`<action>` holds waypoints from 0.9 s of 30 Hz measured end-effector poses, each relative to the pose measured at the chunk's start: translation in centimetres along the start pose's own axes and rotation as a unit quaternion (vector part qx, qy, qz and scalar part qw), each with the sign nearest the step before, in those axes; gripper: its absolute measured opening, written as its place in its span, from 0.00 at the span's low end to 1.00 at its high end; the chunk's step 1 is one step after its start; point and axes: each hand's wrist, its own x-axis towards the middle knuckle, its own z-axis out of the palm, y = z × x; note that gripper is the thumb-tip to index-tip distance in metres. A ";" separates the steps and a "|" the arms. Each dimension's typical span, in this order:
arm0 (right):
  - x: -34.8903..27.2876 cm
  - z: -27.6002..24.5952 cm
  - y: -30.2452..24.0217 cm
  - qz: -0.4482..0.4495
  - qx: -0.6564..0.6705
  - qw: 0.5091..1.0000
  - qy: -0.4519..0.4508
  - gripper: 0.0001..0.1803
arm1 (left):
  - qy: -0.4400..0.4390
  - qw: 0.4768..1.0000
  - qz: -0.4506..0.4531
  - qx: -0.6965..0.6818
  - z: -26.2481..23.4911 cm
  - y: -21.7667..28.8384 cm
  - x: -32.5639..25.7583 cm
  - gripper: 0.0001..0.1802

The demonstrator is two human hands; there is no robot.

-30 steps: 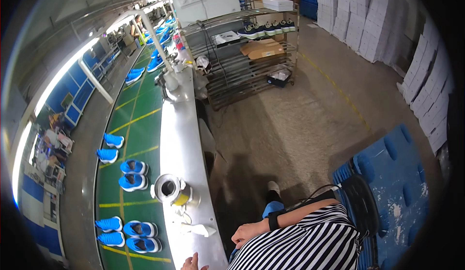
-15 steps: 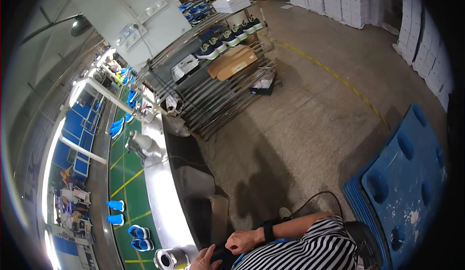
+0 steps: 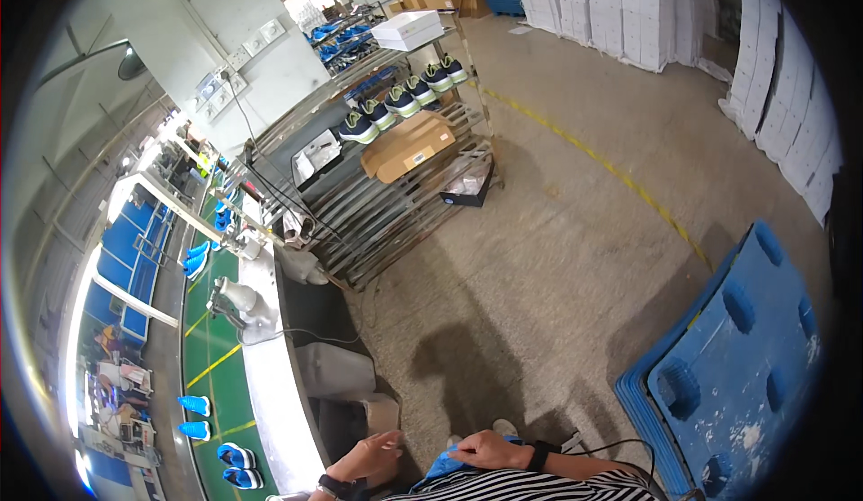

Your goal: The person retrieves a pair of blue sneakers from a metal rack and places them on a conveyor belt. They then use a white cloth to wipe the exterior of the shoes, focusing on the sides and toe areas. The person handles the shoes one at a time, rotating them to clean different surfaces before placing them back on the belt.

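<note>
Head view: both hands low at frame bottom, right hand [image 3: 490,450] pinching blue fabric [image 3: 447,468], left hand [image 3: 369,457] loosely curled, holding nothing, just beside.

Both my hands sit low against my torso: left hand [image 3: 367,458] fingers loosely curled, right hand [image 3: 490,450] pinching, wrists bent inward.
</note>
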 end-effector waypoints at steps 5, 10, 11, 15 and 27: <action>0.9 -4.0 -0.5 -0.017 -0.030 0.998 0.055 0.21 | -0.069 0.978 -0.156 0.123 5.0 -14.3 -1.0 0.20; 6.8 -10.3 -1.0 -0.069 -0.114 0.989 0.057 0.22 | -0.137 0.951 -0.268 0.070 7.9 -17.1 1.0 0.18; 8.6 -11.8 -1.7 -0.104 -0.123 0.985 0.055 0.21 | -0.133 0.949 -0.281 0.050 8.1 -17.3 2.2 0.19; 15.8 -17.8 -4.3 -0.207 -0.158 0.965 0.015 0.18 | -0.112 0.952 -0.284 0.001 6.8 -18.0 9.4 0.21; 11.9 -36.5 4.1 0.110 -0.140 0.966 0.189 0.15 | -0.009 0.976 -0.216 -0.028 -12.3 -3.3 38.3 0.27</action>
